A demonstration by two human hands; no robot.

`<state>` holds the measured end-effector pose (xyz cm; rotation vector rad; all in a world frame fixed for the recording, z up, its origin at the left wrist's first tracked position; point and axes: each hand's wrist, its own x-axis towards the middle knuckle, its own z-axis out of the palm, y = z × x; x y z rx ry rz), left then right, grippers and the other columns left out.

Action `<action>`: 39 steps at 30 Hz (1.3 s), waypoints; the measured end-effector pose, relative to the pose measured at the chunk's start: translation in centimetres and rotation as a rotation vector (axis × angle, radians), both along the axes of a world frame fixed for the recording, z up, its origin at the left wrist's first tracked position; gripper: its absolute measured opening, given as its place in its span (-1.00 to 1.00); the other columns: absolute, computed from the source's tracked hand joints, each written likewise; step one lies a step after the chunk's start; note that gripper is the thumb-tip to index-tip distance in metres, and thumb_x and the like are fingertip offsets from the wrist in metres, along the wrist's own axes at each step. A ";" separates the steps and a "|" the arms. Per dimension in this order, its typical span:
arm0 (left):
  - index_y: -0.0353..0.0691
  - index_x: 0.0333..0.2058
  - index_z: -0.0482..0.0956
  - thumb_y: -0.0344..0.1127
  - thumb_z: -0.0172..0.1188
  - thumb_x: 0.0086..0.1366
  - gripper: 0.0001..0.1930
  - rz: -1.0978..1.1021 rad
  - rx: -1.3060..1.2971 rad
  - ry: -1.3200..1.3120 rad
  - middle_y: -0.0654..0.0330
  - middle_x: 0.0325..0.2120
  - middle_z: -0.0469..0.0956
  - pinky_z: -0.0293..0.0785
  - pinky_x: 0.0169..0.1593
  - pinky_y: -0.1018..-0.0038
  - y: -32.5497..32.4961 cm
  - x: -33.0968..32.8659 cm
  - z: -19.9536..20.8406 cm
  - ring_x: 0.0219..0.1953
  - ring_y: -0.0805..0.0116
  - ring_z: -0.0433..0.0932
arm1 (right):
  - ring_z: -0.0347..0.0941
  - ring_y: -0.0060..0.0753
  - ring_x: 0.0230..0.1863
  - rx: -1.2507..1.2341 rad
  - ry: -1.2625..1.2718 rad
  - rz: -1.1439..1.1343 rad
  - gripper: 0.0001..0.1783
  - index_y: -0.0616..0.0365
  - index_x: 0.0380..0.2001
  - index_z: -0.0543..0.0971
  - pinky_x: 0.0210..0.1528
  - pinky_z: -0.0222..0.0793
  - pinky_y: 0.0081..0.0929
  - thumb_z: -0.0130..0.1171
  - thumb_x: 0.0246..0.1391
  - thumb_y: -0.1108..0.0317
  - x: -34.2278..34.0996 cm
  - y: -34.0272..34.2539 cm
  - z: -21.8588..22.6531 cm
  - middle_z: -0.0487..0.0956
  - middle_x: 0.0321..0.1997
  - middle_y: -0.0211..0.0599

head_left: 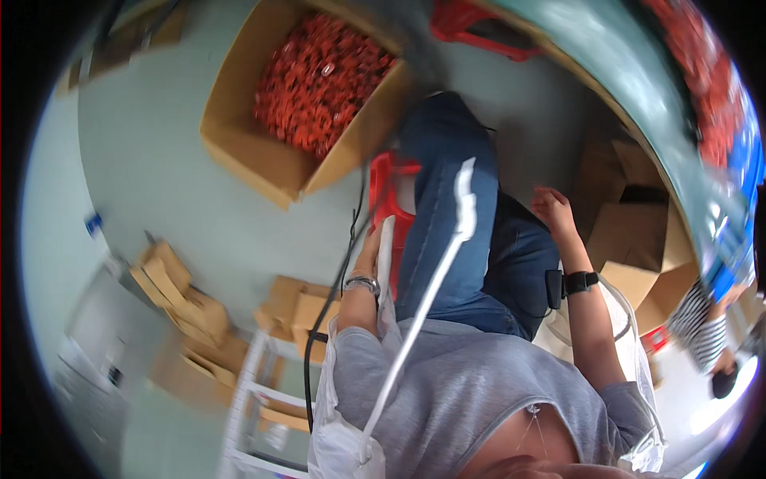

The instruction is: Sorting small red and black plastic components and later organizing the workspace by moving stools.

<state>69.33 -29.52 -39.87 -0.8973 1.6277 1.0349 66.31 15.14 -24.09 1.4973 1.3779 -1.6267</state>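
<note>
My left hand (370, 249) is beside my left thigh, next to a red plastic stool (384, 195). Its fingers are blurred and partly hidden, so whether it grips the stool does not show. My right hand (552, 212) hangs in the air to the right of my knees, its fingers apart and nothing in them. A white strap (435, 279) runs across my jeans and grey shirt. Beyond my left knee stands an open cardboard box (247, 160) with many small red plastic parts (319, 84) in it.
A table edge (586, 60) curves along the right, with red parts (702, 72) and blue material on it. Cardboard boxes (630, 231) stand beneath. More cartons (187, 295) and a white rack (247, 383) are at left. Another red stool (479, 32) stands ahead; a person in striped sleeves (702, 327) is far right.
</note>
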 end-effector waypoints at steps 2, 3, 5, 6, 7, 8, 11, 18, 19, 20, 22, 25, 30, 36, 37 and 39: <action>-0.16 0.19 0.06 0.21 0.06 0.08 -0.18 0.094 -0.021 -0.061 -0.04 -0.03 0.36 0.37 -0.05 0.33 -1.9 6.3 -0.1 -0.05 0.14 0.42 | 0.47 -0.50 -0.37 -0.005 -0.032 0.155 -0.68 0.15 -0.18 0.48 -0.28 0.36 -0.60 -0.09 0.06 0.23 -0.4 0.0 0.4 0.53 -0.40 -0.28; -0.16 0.19 0.06 0.21 0.06 0.08 -0.18 0.163 -0.021 -0.099 -0.04 -0.03 0.36 0.37 -0.05 0.33 -0.6 9.2 0.9 -0.05 0.14 0.42 | 0.47 -0.50 -0.39 0.034 -0.058 0.254 -0.68 0.14 -0.19 0.48 -0.29 0.36 -0.61 -0.09 0.07 0.22 -0.3 0.3 0.7 0.53 -0.41 -0.29; -0.11 0.21 0.00 0.30 0.09 -0.04 -0.06 -0.116 -0.119 -0.109 -0.16 -0.03 0.34 0.30 0.02 0.25 5.4 9.2 4.2 -0.04 0.02 0.41 | 0.46 -0.51 -0.40 0.109 -0.091 0.385 -0.69 0.13 -0.20 0.49 -0.30 0.36 -0.61 -0.09 0.07 0.20 1.0 1.0 1.4 0.53 -0.42 -0.30; -0.08 0.22 -0.04 0.35 0.11 -0.09 0.00 -0.245 -0.206 -0.104 -0.22 -0.03 0.33 0.27 0.06 0.21 6.3 9.0 6.1 -0.03 -0.04 0.41 | 0.46 -0.51 -0.41 0.119 -0.124 0.465 -0.69 0.12 -0.21 0.49 -0.31 0.36 -0.61 -0.08 0.08 0.20 1.0 0.3 1.8 0.52 -0.42 -0.31; 0.00 0.24 -0.09 0.38 0.10 -0.11 0.02 -0.212 -0.166 -0.097 -0.22 -0.03 0.33 0.26 0.06 0.20 6.6 10.1 7.5 -0.03 -0.10 0.39 | 0.46 -0.51 -0.42 0.128 -0.152 0.541 -0.70 0.11 -0.21 0.49 -0.32 0.36 -0.61 -0.08 0.08 0.19 0.5 -0.3 2.0 0.52 -0.43 -0.31; 0.08 0.25 -0.15 0.41 0.08 -0.14 0.04 -0.183 -0.108 -0.094 -0.23 -0.03 0.32 0.26 0.05 0.18 8.2 11.0 9.2 -0.02 -0.15 0.37 | 0.46 -0.51 -0.42 0.123 -0.161 0.594 -0.70 0.11 -0.21 0.49 -0.32 0.36 -0.61 -0.08 0.08 0.19 0.3 0.2 1.9 0.52 -0.43 -0.31; 0.10 0.25 -0.22 0.35 0.11 -0.11 0.04 -0.193 -0.168 -0.152 -0.32 -0.16 0.39 0.33 -0.06 0.13 11.1 14.9 11.3 -0.09 -0.18 0.41 | 0.45 -0.52 -0.43 0.033 -0.188 0.749 -0.71 0.10 -0.22 0.49 -0.34 0.35 -0.60 -0.10 0.09 0.20 0.4 0.7 1.9 0.52 -0.44 -0.33; 0.10 0.25 -0.22 0.35 0.11 -0.11 0.04 -0.160 -0.219 -0.291 -0.30 -0.15 0.39 0.33 -0.06 0.12 13.4 17.5 9.2 -0.09 -0.18 0.42 | 0.46 -0.54 -0.47 0.016 -0.132 0.887 -0.71 0.12 -0.20 0.47 -0.40 0.34 -0.65 -0.09 0.12 0.20 -3.2 -2.5 2.0 0.52 -0.46 -0.34; 0.10 0.25 -0.22 0.35 0.11 -0.12 0.04 -0.168 -0.223 -0.305 -0.30 -0.15 0.39 0.33 -0.06 0.12 13.7 17.2 8.4 -0.09 -0.18 0.42 | 0.46 -0.55 -0.47 0.005 -0.161 0.866 -0.71 0.12 -0.20 0.47 -0.41 0.33 -0.66 -0.08 0.12 0.19 -3.6 -2.6 2.0 0.52 -0.46 -0.34; 0.10 0.25 -0.22 0.36 0.11 -0.12 0.04 -0.178 -0.228 -0.319 -0.30 -0.15 0.39 0.33 -0.06 0.12 13.8 16.7 7.7 -0.09 -0.18 0.42 | 0.46 -0.55 -0.47 0.009 -0.161 0.873 -0.71 0.12 -0.20 0.47 -0.41 0.33 -0.66 -0.08 0.12 0.19 -4.0 -2.3 1.9 0.52 -0.46 -0.34; 0.10 0.25 -0.22 0.36 0.11 -0.12 0.05 -0.212 -0.222 -0.341 -0.29 -0.14 0.39 0.33 -0.06 0.12 14.4 14.9 6.2 -0.10 -0.18 0.42 | 0.47 -0.54 -0.45 -0.001 -0.153 0.855 -0.73 0.10 -0.20 0.49 -0.41 0.35 -0.69 -0.09 0.11 0.23 -4.3 -1.0 2.2 0.53 -0.46 -0.37; 0.10 0.25 -0.21 0.36 0.11 -0.12 0.05 -0.256 -0.288 -0.408 -0.28 -0.14 0.39 0.33 -0.06 0.12 11.9 15.9 5.9 -0.10 -0.18 0.42 | 0.47 -0.55 -0.45 -0.035 -0.135 0.863 -0.72 0.11 -0.19 0.48 -0.41 0.35 -0.69 -0.08 0.10 0.24 -4.4 -1.8 2.4 0.53 -0.45 -0.37; 0.10 0.25 -0.21 0.36 0.11 -0.12 0.05 -0.392 -0.289 -0.444 -0.27 -0.13 0.39 0.32 -0.05 0.12 13.7 22.7 12.8 -0.10 -0.18 0.42 | 0.45 -0.55 -0.43 0.039 -0.116 0.802 -0.72 0.11 -0.20 0.48 -0.39 0.33 -0.68 -0.07 0.09 0.22 -5.1 2.6 2.8 0.52 -0.43 -0.35; 0.10 0.25 -0.21 0.36 0.11 -0.12 0.05 -0.499 -0.373 -0.568 -0.25 -0.12 0.39 0.32 -0.05 0.11 4.7 22.4 9.8 -0.10 -0.18 0.42 | 0.45 -0.55 -0.41 0.027 -0.171 0.790 -0.74 0.09 -0.23 0.47 -0.35 0.33 -0.65 -0.07 0.07 0.22 -4.9 0.7 3.5 0.51 -0.43 -0.34; 0.10 0.25 -0.21 0.36 0.11 -0.12 0.05 -0.517 -0.363 -0.571 -0.25 -0.12 0.39 0.32 -0.05 0.11 3.7 20.6 8.1 -0.10 -0.18 0.42 | 0.45 -0.55 -0.41 0.016 -0.157 0.780 -0.75 0.08 -0.25 0.47 -0.34 0.34 -0.65 -0.07 0.07 0.22 -5.2 0.9 3.6 0.52 -0.44 -0.35; 0.10 0.25 -0.20 0.36 0.11 -0.13 0.05 -0.569 -0.380 -0.606 -0.25 -0.12 0.39 0.32 -0.05 0.11 4.8 24.2 10.3 -0.10 -0.18 0.42 | 0.45 -0.54 -0.40 0.020 -0.176 0.769 -0.72 0.10 -0.23 0.47 -0.34 0.34 -0.64 -0.04 0.08 0.19 -4.3 1.8 2.9 0.51 -0.44 -0.35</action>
